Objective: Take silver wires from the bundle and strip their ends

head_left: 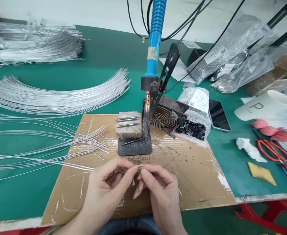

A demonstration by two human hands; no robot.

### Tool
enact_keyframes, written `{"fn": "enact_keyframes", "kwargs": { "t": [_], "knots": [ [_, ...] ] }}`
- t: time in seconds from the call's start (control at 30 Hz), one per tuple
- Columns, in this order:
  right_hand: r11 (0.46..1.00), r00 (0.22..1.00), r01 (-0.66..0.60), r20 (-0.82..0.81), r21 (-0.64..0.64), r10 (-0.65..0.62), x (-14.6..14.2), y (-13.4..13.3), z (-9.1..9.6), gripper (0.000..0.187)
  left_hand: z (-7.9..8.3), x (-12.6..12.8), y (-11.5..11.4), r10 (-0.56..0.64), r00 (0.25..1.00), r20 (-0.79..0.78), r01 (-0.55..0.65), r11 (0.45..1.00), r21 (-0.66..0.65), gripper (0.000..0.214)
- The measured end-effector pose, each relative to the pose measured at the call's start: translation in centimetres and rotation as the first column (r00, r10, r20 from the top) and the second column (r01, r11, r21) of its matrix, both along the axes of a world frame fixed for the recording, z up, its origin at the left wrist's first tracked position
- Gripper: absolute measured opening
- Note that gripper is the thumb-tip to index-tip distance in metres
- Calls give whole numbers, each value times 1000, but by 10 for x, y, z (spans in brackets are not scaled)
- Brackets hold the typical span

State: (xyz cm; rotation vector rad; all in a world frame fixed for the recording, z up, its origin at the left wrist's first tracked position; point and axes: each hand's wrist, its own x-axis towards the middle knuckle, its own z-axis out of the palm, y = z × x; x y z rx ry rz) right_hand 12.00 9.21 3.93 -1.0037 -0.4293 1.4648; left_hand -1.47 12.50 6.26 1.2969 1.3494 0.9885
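Observation:
My left hand (112,186) and my right hand (159,189) meet fingertip to fingertip over the cardboard sheet (197,186). Both are closed in a pinch. A pair of thin white wires (79,166) runs from the left into my left hand. Along my right hand's fingers lies another thin wire (166,191), its end pinched by the thumb and index finger. What sits exactly between the fingertips is too small to make out. Just beyond my hands is a black base plate (135,148) carrying a crusty block (130,132) with metal pins on it.
A blue flexible hose (155,39) stands over a round fan grille (165,117). Loose wires (89,143) and a large wire bundle (60,98) lie left. On the right are a bag of black parts (191,129), a phone (219,116), a mug (265,107) and red-handled scissors (272,151).

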Motion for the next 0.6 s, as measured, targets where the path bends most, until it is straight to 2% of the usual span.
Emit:
{"fn": "enact_keyframes", "kwargs": {
  "t": [0.2,0.6],
  "knots": [
    [1000,1000,1,10,4,-2,0,1,1,15,2,-1,-2,-10,1000,-12,10,1000,-10,15],
    [999,998,-44,53,18,43,9,1,1,20,-11,-5,0,-94,983,-159,123,975,183,18]
  ]
}}
